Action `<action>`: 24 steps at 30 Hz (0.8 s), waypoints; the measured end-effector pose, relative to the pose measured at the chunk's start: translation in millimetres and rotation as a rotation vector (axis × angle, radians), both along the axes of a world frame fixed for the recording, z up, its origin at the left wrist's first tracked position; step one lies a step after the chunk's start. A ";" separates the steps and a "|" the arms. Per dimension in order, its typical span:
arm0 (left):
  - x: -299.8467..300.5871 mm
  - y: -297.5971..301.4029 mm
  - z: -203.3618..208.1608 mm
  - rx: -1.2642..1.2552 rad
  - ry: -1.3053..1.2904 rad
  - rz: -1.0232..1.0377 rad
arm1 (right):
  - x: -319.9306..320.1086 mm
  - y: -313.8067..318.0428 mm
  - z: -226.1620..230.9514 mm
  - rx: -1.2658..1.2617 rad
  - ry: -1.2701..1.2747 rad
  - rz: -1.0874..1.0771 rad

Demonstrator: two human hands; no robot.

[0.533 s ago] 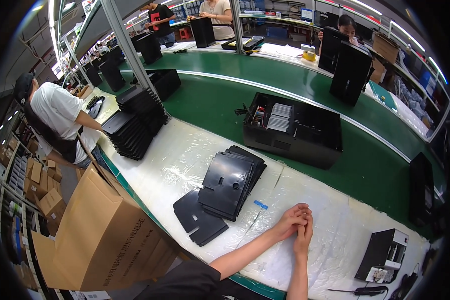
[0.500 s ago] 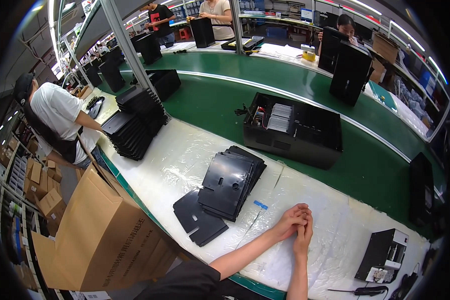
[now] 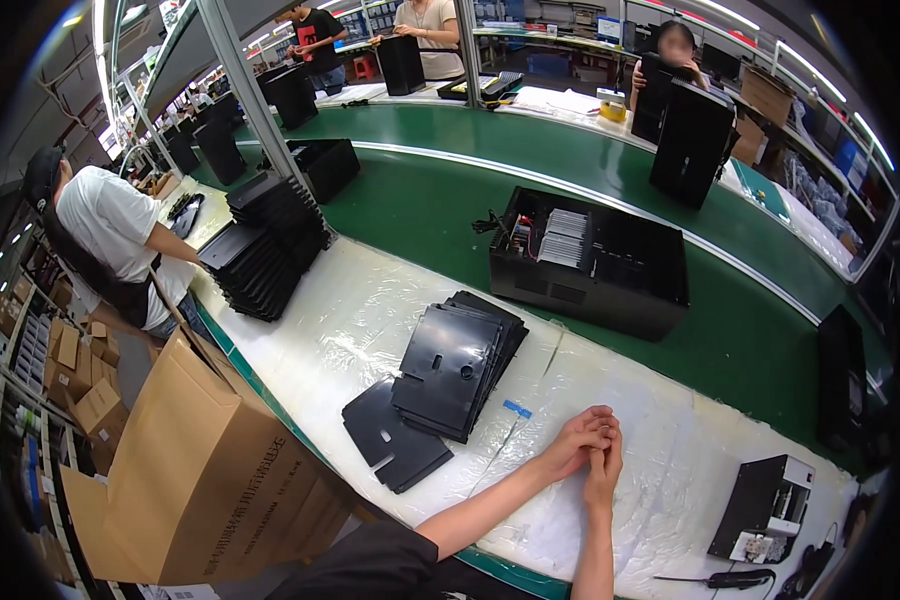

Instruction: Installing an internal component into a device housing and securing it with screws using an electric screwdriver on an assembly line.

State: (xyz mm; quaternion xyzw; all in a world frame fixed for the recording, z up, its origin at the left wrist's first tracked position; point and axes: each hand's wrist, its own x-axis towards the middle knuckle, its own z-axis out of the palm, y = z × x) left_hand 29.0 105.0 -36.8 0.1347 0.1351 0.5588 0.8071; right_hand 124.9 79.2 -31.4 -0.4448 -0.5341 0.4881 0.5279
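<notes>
My left hand (image 3: pixel 573 446) and my right hand (image 3: pixel 601 480) meet above the plastic-covered table, fingers closed and pressed against each other. Anything between the fingertips is too small or hidden to make out. To the left of them a blue strip (image 3: pixel 517 410) lies on the table. Beyond it is a fanned stack of black panels (image 3: pixel 447 360), with a notched black panel (image 3: pixel 395 440) partly under its near side. Neither hand touches the panels.
A black case (image 3: pixel 590 270) with its inside exposed lies on the green conveyor (image 3: pixel 410 215). A taller panel stack (image 3: pixel 255 260) stands left. At right are a small black-and-white device (image 3: pixel 765 510) and a screwdriver (image 3: pixel 720 580). A cardboard box (image 3: pixel 205 470) stands below the table's left edge.
My hands stay together in nearly the same pose. The open case has crept slightly right along the conveyor, and the tall case on the far lane has shifted slightly left.
</notes>
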 end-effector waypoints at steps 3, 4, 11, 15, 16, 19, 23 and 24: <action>-0.5 -0.2 2.3 -0.002 0.002 -0.003 | 3.2 -1.1 0.0 -0.044 0.003 0.023; -0.8 -0.4 3.4 0.008 0.001 0.000 | 1.9 -2.4 1.7 -0.046 0.001 0.018; -1.5 -0.6 3.0 0.003 0.002 -0.001 | 0.5 -0.9 -1.2 0.011 0.006 -0.010; -3.2 -0.9 3.2 0.001 0.010 -0.001 | -2.3 -1.3 7.0 -0.013 0.030 -0.009; -4.2 -1.4 3.6 -0.005 0.011 -0.004 | -2.3 -2.6 5.9 -0.014 0.031 -0.006; -2.8 -0.9 4.5 -0.014 0.009 -0.006 | -2.4 -2.9 3.1 0.009 0.043 0.009; -2.4 -1.2 3.0 0.002 -0.002 -0.009 | 1.5 -3.1 2.0 -0.012 0.071 0.017; -2.5 -1.1 2.6 0.012 -0.021 -0.011 | 3.9 -2.1 -2.8 0.015 0.056 0.033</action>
